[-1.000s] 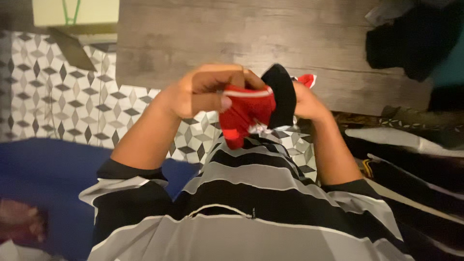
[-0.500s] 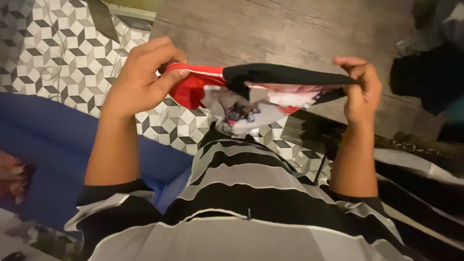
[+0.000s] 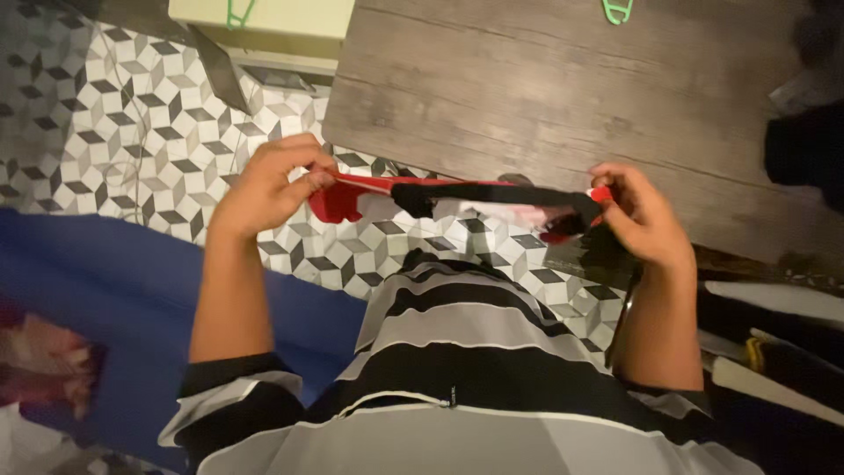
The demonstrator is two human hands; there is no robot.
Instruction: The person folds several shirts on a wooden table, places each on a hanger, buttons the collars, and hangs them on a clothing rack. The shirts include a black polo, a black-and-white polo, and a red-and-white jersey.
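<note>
Garment (image 3: 475, 198) now stretched flatter between hands (image 3: 264, 189)

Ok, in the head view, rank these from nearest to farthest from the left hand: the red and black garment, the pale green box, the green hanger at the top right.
1. The red and black garment: pinched in the left hand, stretched across to the right hand.
2. The pale green box: straight above that hand, at the top edge.
3. The green hanger: far across on the wooden floor, top right.
</note>
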